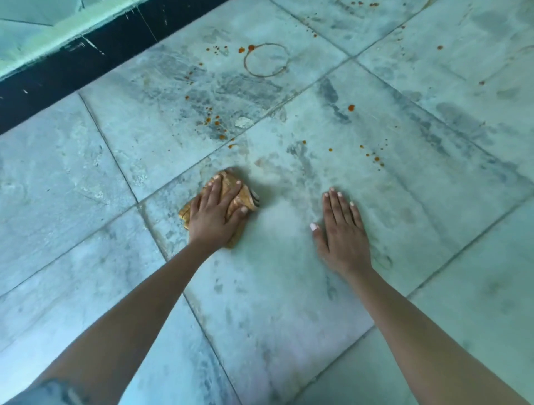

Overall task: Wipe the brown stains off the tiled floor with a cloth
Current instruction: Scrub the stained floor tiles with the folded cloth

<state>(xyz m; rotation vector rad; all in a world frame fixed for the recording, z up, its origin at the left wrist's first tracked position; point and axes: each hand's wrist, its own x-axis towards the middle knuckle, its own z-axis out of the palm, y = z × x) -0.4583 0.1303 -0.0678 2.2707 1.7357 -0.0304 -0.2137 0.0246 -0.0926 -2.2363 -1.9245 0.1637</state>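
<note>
My left hand presses flat on a crumpled tan cloth that lies on the pale marbled tiled floor. My right hand rests palm down on the bare tile to the right of the cloth, fingers spread, holding nothing. Brown stains lie beyond both hands: a ring-shaped mark far ahead, a cluster of drops above the cloth, a single drop and a scatter of small spots at the right.
A black skirting band runs along the top left, with a pale green wall above it. Grout lines cross the floor diagonally. More small brown spots sit at the far top edge.
</note>
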